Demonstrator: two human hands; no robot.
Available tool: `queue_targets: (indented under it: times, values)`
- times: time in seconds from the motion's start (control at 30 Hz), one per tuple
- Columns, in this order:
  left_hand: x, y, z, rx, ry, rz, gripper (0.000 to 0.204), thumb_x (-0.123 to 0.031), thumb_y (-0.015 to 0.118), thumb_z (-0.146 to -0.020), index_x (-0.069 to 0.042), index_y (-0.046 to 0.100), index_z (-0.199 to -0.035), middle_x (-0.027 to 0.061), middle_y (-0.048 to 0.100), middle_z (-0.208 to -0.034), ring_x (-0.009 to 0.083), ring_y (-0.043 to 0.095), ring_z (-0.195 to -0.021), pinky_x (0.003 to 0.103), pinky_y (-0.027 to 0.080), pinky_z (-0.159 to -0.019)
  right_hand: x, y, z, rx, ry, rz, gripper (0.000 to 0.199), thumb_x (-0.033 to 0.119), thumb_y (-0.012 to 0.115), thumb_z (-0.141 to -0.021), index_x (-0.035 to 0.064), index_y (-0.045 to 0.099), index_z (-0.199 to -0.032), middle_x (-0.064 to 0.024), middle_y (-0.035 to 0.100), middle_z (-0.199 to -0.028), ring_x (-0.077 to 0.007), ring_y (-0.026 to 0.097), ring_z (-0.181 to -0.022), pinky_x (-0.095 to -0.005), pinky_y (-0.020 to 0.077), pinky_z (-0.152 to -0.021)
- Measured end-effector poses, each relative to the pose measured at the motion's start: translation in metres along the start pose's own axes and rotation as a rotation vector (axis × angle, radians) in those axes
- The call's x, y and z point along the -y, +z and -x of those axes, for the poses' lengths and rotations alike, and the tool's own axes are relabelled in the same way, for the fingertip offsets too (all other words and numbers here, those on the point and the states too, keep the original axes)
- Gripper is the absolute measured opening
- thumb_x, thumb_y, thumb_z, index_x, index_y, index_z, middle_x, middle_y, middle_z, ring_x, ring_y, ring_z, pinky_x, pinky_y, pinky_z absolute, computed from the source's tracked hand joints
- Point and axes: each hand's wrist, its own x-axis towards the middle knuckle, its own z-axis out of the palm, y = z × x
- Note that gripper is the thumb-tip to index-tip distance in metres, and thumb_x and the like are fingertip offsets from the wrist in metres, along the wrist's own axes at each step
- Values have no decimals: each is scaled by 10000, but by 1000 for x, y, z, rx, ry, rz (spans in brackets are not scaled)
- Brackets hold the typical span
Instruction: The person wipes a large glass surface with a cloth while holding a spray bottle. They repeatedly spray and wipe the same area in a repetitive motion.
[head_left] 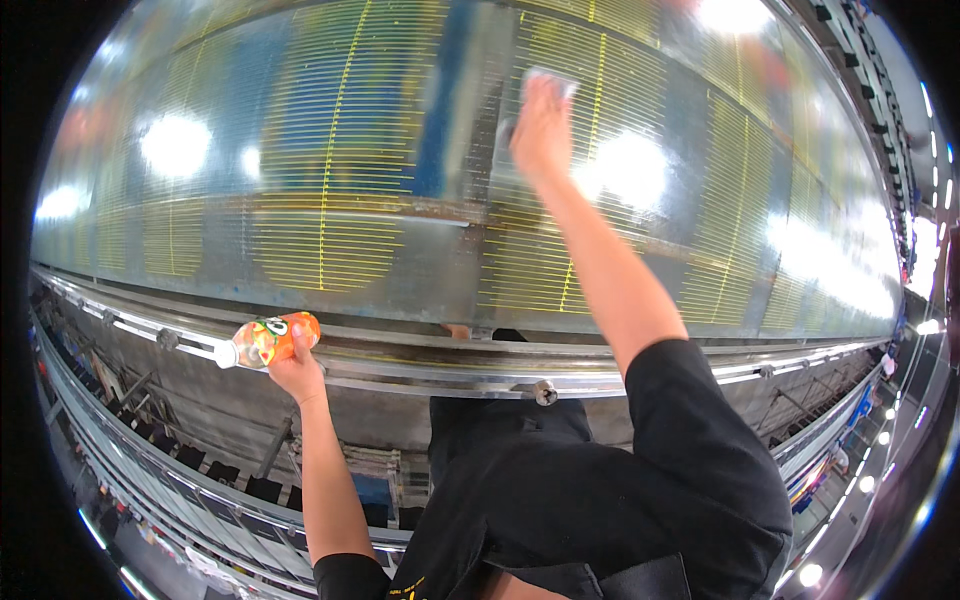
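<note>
My left hand [298, 370] is wrapped round a plastic bottle [268, 340] with an orange patterned label and a white cap. The bottle lies tilted nearly sideways, its cap pointing left, above the metal rail at the near edge. Stretched far forward, my right hand [543, 132] presses a pale folded cloth [553, 84] on the large shiny table surface [430, 255]. The cloth shows past the fingertips; part of it is hidden under the hand. Yellow ruled lines [350, 130] run in columns across the surface on both sides of that hand.
A metal rail [460, 375] with round knobs [544, 394] runs along the table's near edge, against my body. Bright lamp reflections [630, 170] lie on the surface. Behind me stands another long frame [200, 490] with dark pieces along it. Dark clamps [865, 75] line the far right edge.
</note>
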Motion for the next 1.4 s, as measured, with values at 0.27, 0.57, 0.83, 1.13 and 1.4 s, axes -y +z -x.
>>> queue_targets:
  times: [0.27, 0.57, 0.83, 1.13, 1.4]
  values:
    - [-19, 1, -2, 24, -14, -20, 372, -327, 725, -1045, 40, 736, -1109, 127, 797, -1060, 271, 758, -951, 387, 573, -880, -84, -6, 14, -18, 84, -59, 738, 226, 610, -997, -9, 335, -1640, -173, 353, -1720, -283, 280, -1625, -510, 161, -1339]
    - [4, -2, 7, -10, -44, -13, 444, -390, 705, -1049, 48, 739, -1117, 141, 804, -1071, 283, 771, -965, 395, 571, -878, -106, -12, 11, -7, 5, -150, 659, 80, 587, -948, -10, 431, -1582, -202, 465, -1644, -348, 416, -1544, -510, 257, -1312]
    - [-17, 3, -2, -7, 36, -58, 412, -346, 718, -1045, 60, 736, -1116, 143, 798, -1057, 298, 754, -961, 405, 564, -894, 12, 15, -17, -107, 57, -42, 655, 89, 593, -970, -33, 421, -1590, -218, 425, -1667, -365, 341, -1585, -515, 184, -1339]
    - [-9, 2, -3, 18, 10, -53, 413, -359, 717, -1048, 48, 747, -1112, 158, 796, -1054, 302, 752, -934, 414, 562, -869, -139, -4, -19, -133, 218, -5, 608, 74, 562, -963, -13, 472, -1558, -208, 490, -1627, -351, 398, -1560, -532, 235, -1309]
    - [-10, -4, 1, -26, 19, -59, 393, -358, 769, -1008, 30, 757, -1071, 132, 801, -1013, 288, 757, -910, 407, 573, -835, 9, -36, 239, 149, -453, -314, 667, 31, 541, -951, 39, 425, -1608, -172, 494, -1638, -297, 447, -1545, -572, 296, -1293]
